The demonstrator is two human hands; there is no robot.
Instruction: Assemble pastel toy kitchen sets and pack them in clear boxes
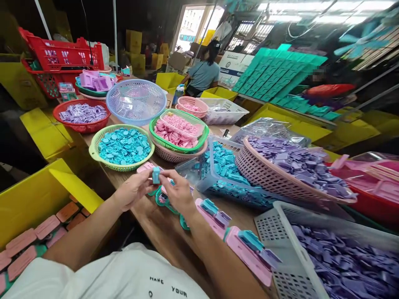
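Observation:
My left hand [132, 190] and my right hand [179, 192] meet above the wooden table [162, 232], both pinching a small blue plastic piece [156, 175] between their fingertips. A pink plastic piece [145, 167] shows just behind my left fingers; I cannot tell if it is held. Under my hands lie teal plastic parts [162, 202]. Two pink trays carrying blue and purple pieces [215, 214] [251, 251] lie on the table along my right forearm.
Baskets ring the hands: green with blue parts [122, 146], green with pink parts [178, 129], an empty-looking blue basket [136, 101], red with purple parts [81, 114], pink with purple parts [293, 168], white crate with purple parts [336, 257]. A yellow bin [34, 199] at left holds pink items. Another person [204, 72] works at the back.

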